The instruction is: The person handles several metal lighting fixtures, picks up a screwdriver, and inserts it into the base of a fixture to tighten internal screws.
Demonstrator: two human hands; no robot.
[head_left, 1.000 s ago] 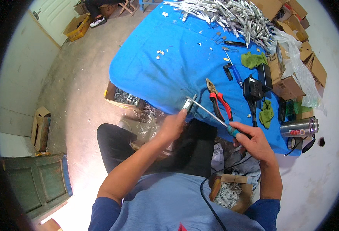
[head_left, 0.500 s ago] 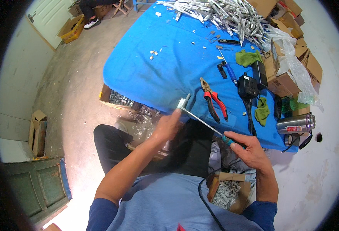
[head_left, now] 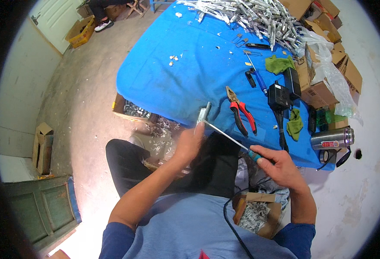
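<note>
Bare concrete floor [head_left: 75, 103] is seen around a surface [head_left: 185, 77] covered in bright blue cloth; pale walls and a white door [head_left: 54, 19] close the room at the upper left, and a green panelled door [head_left: 47, 209] lies at the lower left; a small open cardboard box [head_left: 42, 140] stands alone on the floor near the wall. A heap of silvery metal parts [head_left: 259, 17] is spread over the far end of the surface, flanked on the right by stacked cardboard cartons [head_left: 328, 26] and clear plastic bags; red-handled pliers [head_left: 241, 111], a blue-handled screwdriver [head_left: 258, 77], a black power adapter [head_left: 279, 96], two green cloths and a steel flask [head_left: 332, 138] are laid along the near right edge. A box of small metal pieces [head_left: 131, 110] is set on the floor under the near edge; another such box [head_left: 259, 213] sits by the person's right side. A small metal bracket [head_left: 204, 114] is gripped by the left hand [head_left: 189, 144] just off the near edge of the surface; the right hand [head_left: 278, 166] is closed around the teal handle of a long screwdriver [head_left: 226, 136], whose tip is held against the bracket.
</note>
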